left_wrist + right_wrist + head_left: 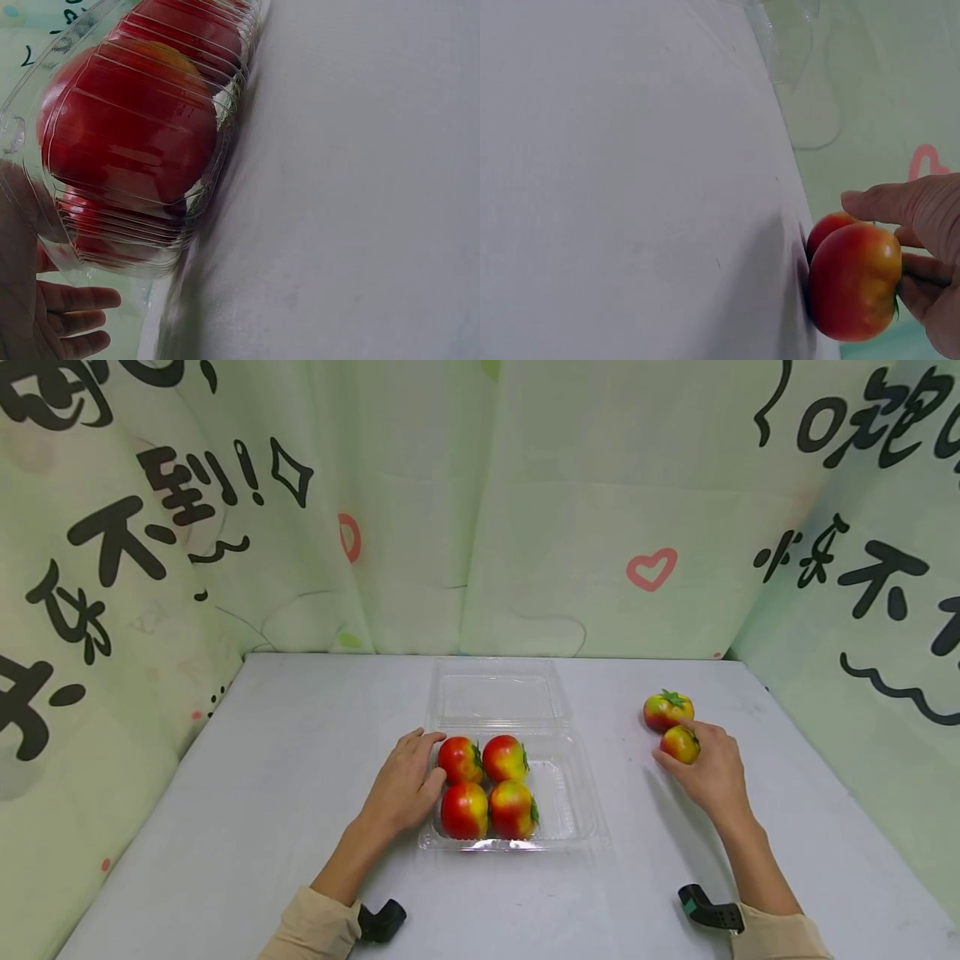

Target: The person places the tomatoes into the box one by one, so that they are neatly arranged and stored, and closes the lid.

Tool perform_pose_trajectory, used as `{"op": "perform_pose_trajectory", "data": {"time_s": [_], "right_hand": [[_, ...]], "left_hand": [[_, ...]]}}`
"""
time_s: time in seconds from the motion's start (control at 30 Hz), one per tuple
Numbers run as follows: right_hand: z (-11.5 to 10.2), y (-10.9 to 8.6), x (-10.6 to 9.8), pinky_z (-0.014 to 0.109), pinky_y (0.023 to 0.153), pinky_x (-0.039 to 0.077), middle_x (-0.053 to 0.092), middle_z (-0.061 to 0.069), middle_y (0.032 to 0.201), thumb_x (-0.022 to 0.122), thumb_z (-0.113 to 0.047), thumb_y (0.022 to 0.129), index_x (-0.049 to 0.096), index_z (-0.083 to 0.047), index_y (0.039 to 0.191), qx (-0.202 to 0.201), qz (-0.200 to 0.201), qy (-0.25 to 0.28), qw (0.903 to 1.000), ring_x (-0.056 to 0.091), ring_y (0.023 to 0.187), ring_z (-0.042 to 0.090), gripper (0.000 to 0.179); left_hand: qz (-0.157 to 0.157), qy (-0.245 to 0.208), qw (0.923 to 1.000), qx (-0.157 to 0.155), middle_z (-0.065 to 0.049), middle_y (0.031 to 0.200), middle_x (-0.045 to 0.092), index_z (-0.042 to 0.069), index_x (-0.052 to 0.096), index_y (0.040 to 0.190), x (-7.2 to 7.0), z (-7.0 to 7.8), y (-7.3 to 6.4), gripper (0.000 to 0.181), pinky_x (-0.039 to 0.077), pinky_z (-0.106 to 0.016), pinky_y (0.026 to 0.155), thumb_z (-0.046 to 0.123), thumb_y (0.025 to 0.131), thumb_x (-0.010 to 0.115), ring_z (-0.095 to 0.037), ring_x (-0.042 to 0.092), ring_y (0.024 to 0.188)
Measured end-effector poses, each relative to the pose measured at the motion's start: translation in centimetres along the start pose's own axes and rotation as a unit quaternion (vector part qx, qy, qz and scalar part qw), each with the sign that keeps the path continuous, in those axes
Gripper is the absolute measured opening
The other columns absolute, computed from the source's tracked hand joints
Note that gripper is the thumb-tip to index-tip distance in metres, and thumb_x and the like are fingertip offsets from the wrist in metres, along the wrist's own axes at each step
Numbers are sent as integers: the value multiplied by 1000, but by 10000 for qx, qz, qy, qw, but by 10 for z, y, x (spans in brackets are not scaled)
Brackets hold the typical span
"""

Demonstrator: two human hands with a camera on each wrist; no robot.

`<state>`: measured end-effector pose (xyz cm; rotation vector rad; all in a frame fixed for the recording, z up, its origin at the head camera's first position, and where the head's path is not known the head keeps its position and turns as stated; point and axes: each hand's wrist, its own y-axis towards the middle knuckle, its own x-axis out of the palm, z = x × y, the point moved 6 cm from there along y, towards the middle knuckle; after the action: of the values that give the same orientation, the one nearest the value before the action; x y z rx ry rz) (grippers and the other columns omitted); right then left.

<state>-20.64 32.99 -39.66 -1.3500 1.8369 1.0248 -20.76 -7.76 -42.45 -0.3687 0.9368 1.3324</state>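
Several red-and-yellow tomatoes (464,811) with green stems sit in two rows in the left part of a clear plastic clamshell box (573,802). My left hand (405,781) rests at the box's left rim, fingers extended. In the left wrist view the fingers (82,298) stretch straight past the box wall. At the right, my right hand (708,772) reaches around a smaller-looking tomato (678,744) on the table. The right wrist view shows a gap between the thumb (866,201) and the front tomato (853,281). Just behind it lies another tomato (666,711).
The box's lid (498,689) lies folded back, away from me. A white table (300,735) carries everything. Pale green curtains (420,510) with black lettering and hearts hang at the back and both sides. Dark bands (712,908) circle both wrists over beige sleeves.
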Motion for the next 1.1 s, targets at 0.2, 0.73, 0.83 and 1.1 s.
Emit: {"op": "perform_pose_trajectory", "data": {"time_s": [0.2, 0.73, 0.83, 1.1], "right_hand": [[5, 0, 0, 71, 105, 37, 49, 39, 133, 78, -10, 86, 53, 14, 132, -74, 155, -90, 9998, 40, 122, 57, 58], [11, -4, 0, 73, 106, 35, 52, 37, 136, 80, -8, 85, 56, 9, 134, 23, 223, -288, 9993, 41, 126, 55, 57], [10, -6, 1, 72, 106, 35, 52, 37, 137, 80, -8, 85, 56, 9, 135, 41, 264, -291, 9992, 41, 127, 54, 57], [-1, -7, -5, 71, 103, 37, 56, 36, 132, 80, -9, 85, 58, 9, 132, -288, 609, -56, 9977, 45, 122, 53, 55]], "left_hand": [[2, -24, 10000, 22, -17, 142, 59, 2, 57, 138, 0, 0, 0, 51, 37, -59, 115, 20, 90, 53, -37, 44, 142], [46, -25, 9999, 134, -17, 140, 61, 1, 59, 137, 0, 1, -1, 49, 38, -58, 115, 18, 91, 53, -37, 45, 141], [32, -5, 9999, 123, -17, 140, 61, 1, 58, 137, 1, 1, -1, 49, 38, -58, 115, 18, 91, 53, -37, 45, 141], [41, 32, 9999, 120, -17, 141, 61, 1, 58, 137, 0, 0, 1, 50, 38, -58, 115, 20, 91, 53, -37, 46, 141]]}}
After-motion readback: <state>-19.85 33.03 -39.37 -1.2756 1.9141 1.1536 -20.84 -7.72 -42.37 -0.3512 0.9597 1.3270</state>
